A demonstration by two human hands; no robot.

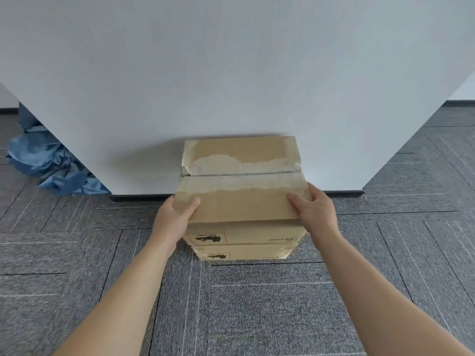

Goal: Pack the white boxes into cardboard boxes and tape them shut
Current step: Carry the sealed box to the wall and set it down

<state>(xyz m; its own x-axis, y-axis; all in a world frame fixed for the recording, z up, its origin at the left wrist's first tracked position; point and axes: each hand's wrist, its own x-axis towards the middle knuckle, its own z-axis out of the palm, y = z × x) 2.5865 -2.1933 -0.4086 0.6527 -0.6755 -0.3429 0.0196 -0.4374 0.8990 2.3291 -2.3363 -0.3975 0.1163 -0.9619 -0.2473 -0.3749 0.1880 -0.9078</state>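
A closed cardboard box (241, 201) sits on top of a second cardboard box (244, 251), stacked against a white wall. The top box's flaps meet at a centre seam with torn, whitish tape marks along it. My left hand (177, 214) grips its near left corner, thumb on the lid. Over on the near right corner my right hand (313, 209) grips the same box. Both boxes carry a black printed label on the front face. No white boxes or tape roll are visible.
The white wall (231, 73) stands directly behind the stack. Crumpled blue fabric (48, 163) lies on the floor at the left, past the wall's corner. Grey carpet tiles (244, 304) cover the floor around and in front of the boxes.
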